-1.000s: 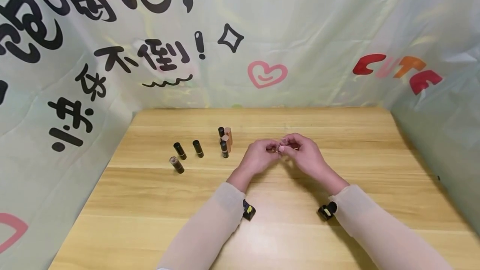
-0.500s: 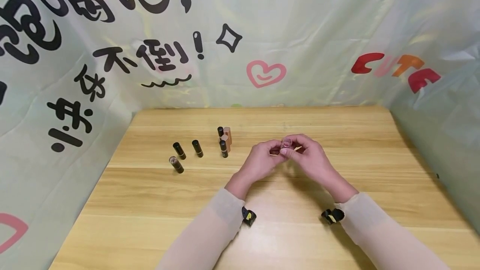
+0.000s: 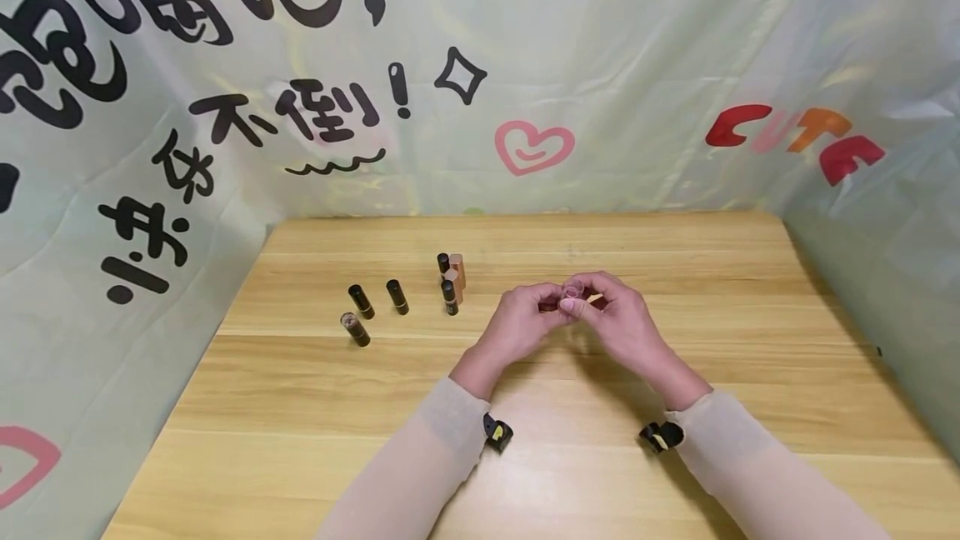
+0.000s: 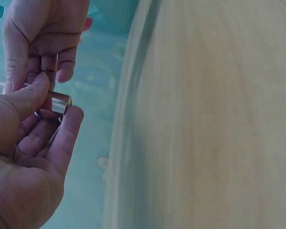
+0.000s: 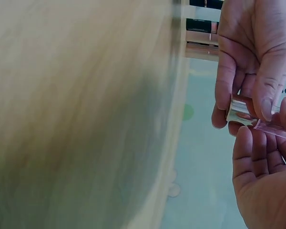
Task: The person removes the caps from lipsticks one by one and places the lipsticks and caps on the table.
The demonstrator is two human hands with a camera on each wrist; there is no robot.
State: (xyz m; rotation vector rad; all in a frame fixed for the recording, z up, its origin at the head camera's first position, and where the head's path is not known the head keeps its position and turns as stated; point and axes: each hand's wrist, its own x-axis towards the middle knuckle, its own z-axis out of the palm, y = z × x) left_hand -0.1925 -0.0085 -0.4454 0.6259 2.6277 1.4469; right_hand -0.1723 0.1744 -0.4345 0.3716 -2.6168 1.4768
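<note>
2 hands (image 3: pixel 517 325) (image 3: pixel 626 327) shifted sl., holding 1 tube (image 5: pixel 239 110).

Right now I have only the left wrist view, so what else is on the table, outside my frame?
Observer: Seven lipstick tubes.
Operator: Where are they?
Observer: All to the left of the left hand.
Operator: My picture's left edge crops what is being held. What shows in the other views?
Observer: The head view shows the round rim of a clear piece held by the right hand.

Wood tbl (image 3: pixel 300 423), pale grn printed bkdrop (image 3: pixel 637 48)
</note>
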